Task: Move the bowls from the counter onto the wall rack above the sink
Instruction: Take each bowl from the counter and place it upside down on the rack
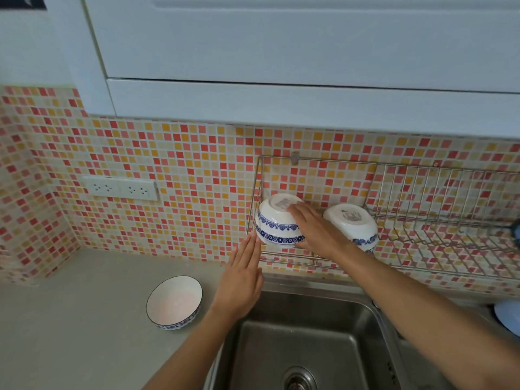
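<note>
Head view: right hand (312, 229) grips upturned bowl (277, 223), seating it on rack (422, 218). Left hand (243, 277) open, flat beside it. Next: release, fetch last bowl (174, 302) from counter, lower left.

Grey desk (70, 319) carries one upright blue-rimmed bowl (174, 302) near the sink. Wire wall rack (422, 220) carries two upturned blue-patterned bowls, left bowl (277, 223) and right bowl (354, 223), side by side.
</note>
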A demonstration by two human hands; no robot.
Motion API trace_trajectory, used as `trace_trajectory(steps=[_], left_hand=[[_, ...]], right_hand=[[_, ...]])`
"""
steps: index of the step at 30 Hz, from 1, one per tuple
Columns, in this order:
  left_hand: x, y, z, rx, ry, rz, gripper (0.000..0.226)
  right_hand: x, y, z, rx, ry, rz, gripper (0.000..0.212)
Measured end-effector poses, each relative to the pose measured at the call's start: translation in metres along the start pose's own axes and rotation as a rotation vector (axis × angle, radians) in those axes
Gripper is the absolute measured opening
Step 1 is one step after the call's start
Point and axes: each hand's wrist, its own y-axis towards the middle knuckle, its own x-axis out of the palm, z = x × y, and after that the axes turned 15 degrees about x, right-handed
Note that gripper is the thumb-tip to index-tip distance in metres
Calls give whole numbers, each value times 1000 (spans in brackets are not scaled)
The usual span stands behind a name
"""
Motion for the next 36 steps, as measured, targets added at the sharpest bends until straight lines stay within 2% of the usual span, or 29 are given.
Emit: trace_trajectory(steps=[4, 8, 12, 15, 19, 25, 29, 36], left_hand=[[1, 1, 1, -15, -1, 8, 62], [1, 1, 3, -18, 6, 18, 62], [-3, 12, 5, -5, 41, 23, 61], [-8, 33, 7, 25, 53, 11, 60], [-7, 62, 10, 53, 27, -41, 62], [4, 71, 12, 39, 44, -49, 72], [4, 72, 13, 47, 33, -59, 79], [8, 73, 13, 39, 90, -48, 67]], right_hand=[[2, 1, 1, 6, 49, -27, 96], [-2, -6, 4, 63, 205, -87, 92], [-5, -35, 17, 235, 339, 94, 81], [4, -64, 37, 389, 272, 200, 71], [17, -88, 58, 443, 186, 302, 60], [22, -88, 56, 471, -16, 128, 77], [22, -87, 55, 507, -35, 107, 80], [16, -86, 50, 518, -51, 78, 80]])
